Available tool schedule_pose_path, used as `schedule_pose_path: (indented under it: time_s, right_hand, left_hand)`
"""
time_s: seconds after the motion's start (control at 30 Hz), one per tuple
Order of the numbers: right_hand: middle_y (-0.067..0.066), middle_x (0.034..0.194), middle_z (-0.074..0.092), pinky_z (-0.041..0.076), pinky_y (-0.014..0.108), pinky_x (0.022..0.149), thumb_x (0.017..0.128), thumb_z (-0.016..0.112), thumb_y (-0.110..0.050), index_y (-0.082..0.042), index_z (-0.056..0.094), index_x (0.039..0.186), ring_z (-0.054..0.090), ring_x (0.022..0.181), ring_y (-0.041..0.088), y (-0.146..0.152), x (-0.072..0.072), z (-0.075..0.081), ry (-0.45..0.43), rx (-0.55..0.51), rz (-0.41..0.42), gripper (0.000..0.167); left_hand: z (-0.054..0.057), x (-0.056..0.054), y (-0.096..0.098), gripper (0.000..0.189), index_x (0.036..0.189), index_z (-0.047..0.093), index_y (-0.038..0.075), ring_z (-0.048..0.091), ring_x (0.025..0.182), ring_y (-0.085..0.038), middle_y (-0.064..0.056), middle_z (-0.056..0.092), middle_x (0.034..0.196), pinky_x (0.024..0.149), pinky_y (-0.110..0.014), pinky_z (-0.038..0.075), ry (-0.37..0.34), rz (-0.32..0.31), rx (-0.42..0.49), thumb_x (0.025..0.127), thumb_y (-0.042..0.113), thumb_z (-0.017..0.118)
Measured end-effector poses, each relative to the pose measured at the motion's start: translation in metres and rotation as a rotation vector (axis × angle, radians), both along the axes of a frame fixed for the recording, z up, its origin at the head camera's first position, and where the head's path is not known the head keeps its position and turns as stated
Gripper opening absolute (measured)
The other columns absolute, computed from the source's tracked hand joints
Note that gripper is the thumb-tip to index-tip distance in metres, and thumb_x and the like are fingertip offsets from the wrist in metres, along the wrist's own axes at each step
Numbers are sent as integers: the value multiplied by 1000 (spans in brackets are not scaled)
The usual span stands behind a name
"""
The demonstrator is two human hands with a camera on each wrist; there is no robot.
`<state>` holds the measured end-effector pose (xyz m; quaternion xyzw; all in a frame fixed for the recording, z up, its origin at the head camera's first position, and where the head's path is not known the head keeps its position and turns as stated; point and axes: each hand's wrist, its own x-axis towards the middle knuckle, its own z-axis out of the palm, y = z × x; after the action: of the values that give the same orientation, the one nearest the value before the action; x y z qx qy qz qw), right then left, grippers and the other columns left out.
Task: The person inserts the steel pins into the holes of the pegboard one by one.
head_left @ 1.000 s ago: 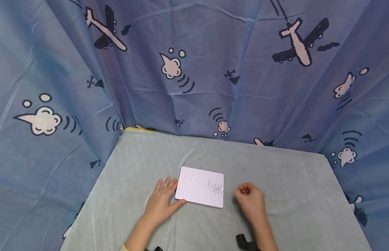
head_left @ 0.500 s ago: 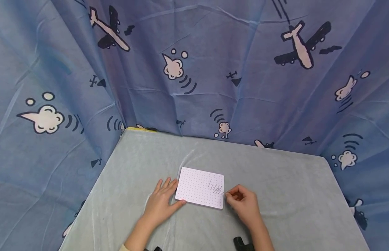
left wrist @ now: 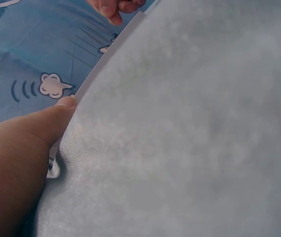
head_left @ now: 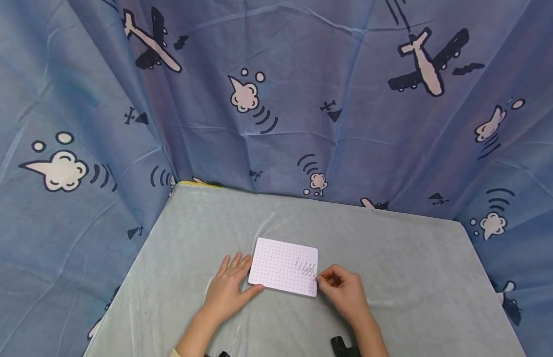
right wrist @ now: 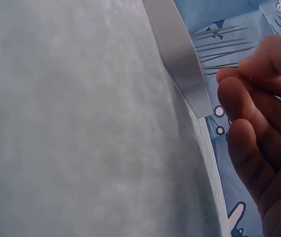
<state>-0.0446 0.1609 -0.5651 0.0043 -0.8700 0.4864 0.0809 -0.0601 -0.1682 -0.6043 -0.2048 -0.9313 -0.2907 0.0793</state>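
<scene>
A white pegboard-like block (head_left: 276, 263) dotted with rows of tiny holes lies on the table. Several thin metal needles (head_left: 306, 267) stand in its right part, slightly tilted. My left hand (head_left: 227, 290) lies spread at the block's left side, straight fingers against that edge and the thumb at the front corner. At the right edge, my right hand (head_left: 345, 292) pinches a needle between thumb and index finger, close beside the standing ones. In the right wrist view the thumb and index finger (right wrist: 234, 89) meet at the needle, most of which they hide.
A pale grey-green cloth covers the table (head_left: 428, 277). Blue curtains (head_left: 276, 99) with printed planes and clouds hang behind it and at both sides. Black wrist-camera mounts (head_left: 345, 347) show below the hands.
My right hand has moved left from beside the block to its right edge, still pinching. The left hand and the block have stayed in place.
</scene>
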Motion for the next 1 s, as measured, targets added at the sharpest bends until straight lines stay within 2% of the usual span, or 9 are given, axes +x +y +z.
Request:
schedule_pose_path:
  time_s: [0.23,0.43,0.7,0.83,1.0]
  right_hand:
    - [-11,69,64,48,24,51,86,86,0,-6,78,86,55,59,9,-1,1,2,-35,63,31,10]
    - [-12,68,62,47,24,52,89,86,-5,-7,78,86,53,59,7,-2,2,3,-26,126,51,8]
    - [-15,64,58,46,24,50,82,88,3,-18,76,80,51,56,5,-4,2,2,27,180,26,25]
    - [-15,65,59,46,23,51,82,88,4,-19,75,80,50,57,5,-3,4,-1,17,200,11,26]
    - [-13,70,65,49,24,54,83,91,2,-19,76,81,55,60,7,0,8,-2,-34,168,16,26]
  left_hand:
    - [0,1,0,84,155,62,6,50,152,-35,-10,61,157,133,-57,26,9,1,-1,93,59,82]
    - [2,4,0,84,156,61,7,49,153,-35,-9,60,158,134,-56,24,-6,4,-2,94,60,81]
    - [3,5,1,84,156,61,8,49,153,-35,-9,61,158,134,-56,24,-1,-1,3,92,58,83]
    - [3,6,3,83,156,62,9,48,153,-34,-9,61,158,135,-55,23,-18,-7,4,92,57,84]
    - [-1,9,4,84,156,61,7,48,154,-34,-10,60,159,135,-55,22,-35,-16,-15,93,57,82]
